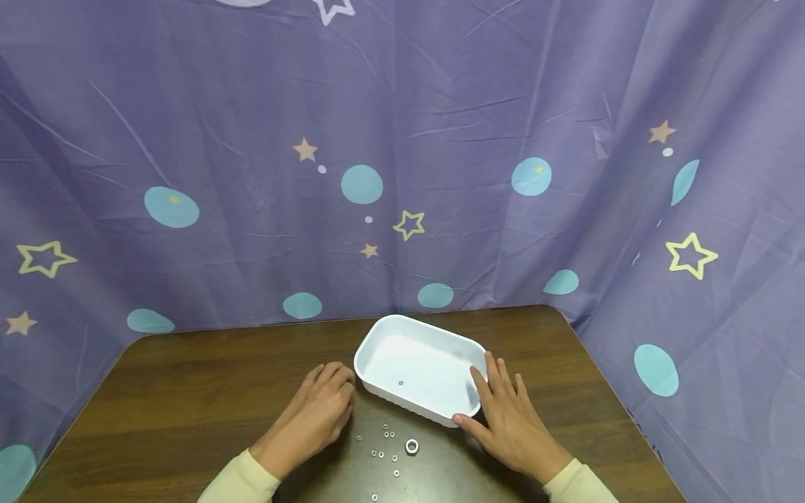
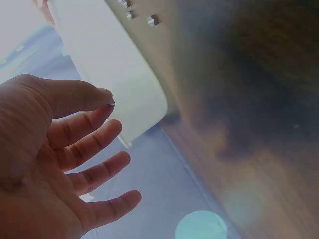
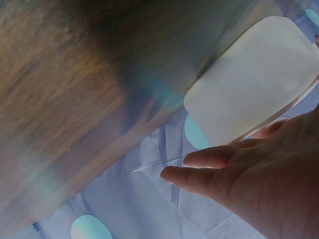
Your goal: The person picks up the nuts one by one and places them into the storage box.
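Note:
My left hand (image 1: 319, 412) is just left of the white tray (image 1: 402, 402). In the left wrist view its thumb and index finger pinch a tiny metal nut (image 2: 111, 103), mostly hidden by the fingertips; the other fingers are spread apart. My right hand (image 1: 508, 423) lies at the tray's right end, fingers extended over the rim and thumb at the near corner. Inside the tray sits one small nut (image 1: 400, 383). Several small nuts (image 1: 381, 455) are scattered on the table in front of it, beside one larger ring-like nut (image 1: 411, 446).
The dark wood-grain table (image 1: 207, 391) ends at a back edge close behind the tray. A purple curtain (image 1: 402, 140) printed with stars and blue dots hangs behind the table and along its sides. One small nut (image 1: 374, 497) lies close to the bottom of the head view.

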{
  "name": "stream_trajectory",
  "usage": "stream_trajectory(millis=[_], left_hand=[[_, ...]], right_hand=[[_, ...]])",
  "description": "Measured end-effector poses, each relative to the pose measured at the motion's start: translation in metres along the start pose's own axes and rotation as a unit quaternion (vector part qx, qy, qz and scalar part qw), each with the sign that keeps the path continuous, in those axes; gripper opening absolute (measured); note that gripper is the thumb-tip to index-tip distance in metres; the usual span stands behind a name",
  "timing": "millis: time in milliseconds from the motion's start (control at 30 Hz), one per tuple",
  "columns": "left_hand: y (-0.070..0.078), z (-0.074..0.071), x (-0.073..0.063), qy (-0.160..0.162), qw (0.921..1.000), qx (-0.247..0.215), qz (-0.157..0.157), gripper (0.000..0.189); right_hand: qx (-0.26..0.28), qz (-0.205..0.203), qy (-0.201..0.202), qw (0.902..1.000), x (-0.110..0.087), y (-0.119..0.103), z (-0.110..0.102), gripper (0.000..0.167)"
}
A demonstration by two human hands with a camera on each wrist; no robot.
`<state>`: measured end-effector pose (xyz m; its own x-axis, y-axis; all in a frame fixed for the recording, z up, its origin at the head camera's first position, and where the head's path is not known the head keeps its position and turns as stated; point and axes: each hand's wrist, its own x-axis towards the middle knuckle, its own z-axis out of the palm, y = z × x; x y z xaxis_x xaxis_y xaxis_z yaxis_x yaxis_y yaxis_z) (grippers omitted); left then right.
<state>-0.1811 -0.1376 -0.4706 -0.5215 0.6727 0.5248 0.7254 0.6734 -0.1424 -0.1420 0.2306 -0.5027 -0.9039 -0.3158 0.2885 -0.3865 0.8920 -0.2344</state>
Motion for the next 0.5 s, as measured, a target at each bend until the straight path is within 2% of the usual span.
stream_trajectory(millis=[333,500], left_hand=[[0.001,-0.001,0.023,0.008,1.0,0.001,0.001,0.012],[0.002,0.001,0.038,0.023,0.9997,0.0,0.009,0.012]], right_hand=[[0.009,0.007,-0.008,0.9999,-0.001,0.001,-0.001,0.087],[0.007,0.006,-0.007,0.9999,-0.001,0.001,0.0,0.086]])
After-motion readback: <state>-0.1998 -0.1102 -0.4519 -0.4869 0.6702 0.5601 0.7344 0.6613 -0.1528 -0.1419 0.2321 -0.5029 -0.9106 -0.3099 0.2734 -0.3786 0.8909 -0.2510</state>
